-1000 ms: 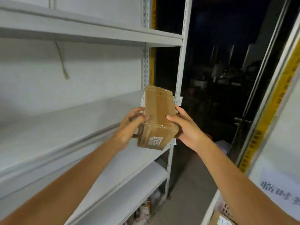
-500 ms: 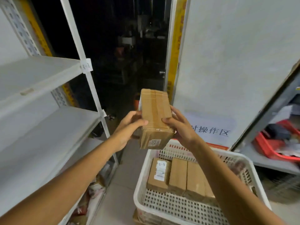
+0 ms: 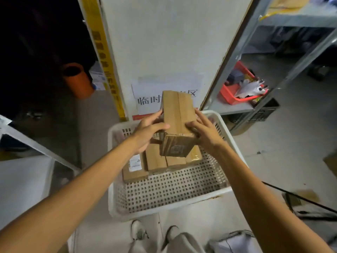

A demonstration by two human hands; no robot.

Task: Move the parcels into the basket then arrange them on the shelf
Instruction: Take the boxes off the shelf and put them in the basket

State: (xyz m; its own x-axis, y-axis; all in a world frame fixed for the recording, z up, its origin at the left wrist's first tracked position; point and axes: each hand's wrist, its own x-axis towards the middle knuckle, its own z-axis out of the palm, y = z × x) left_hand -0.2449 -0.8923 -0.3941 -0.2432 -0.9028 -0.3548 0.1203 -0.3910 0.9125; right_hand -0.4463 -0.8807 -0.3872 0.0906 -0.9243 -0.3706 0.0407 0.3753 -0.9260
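**Parcel held over basket in storeroom**

A person's left hand and right hand grip a brown cardboard parcel between them, holding it in the air above the far end of a white perforated basket on the floor. The left thumb lies across the parcel's top face, with the fingers round its left side. The right hand's fingers curl over the right edge. The parcel is tilted with its far end raised, and its near end carries a small printed label, too blurred to read. Beneath it a row of parcels, four in number, lies side by side on the far half of the basket's floor. The leftmost bears a white shipping label. A white shelf juts in at lower left. Behind the basket stands a white panel with a paper sign partly hidden by the parcel, and a yellow strip runs down its left edge. An orange pipe stands in the dark to the left, and a red tray rests low on a grey rack to the right
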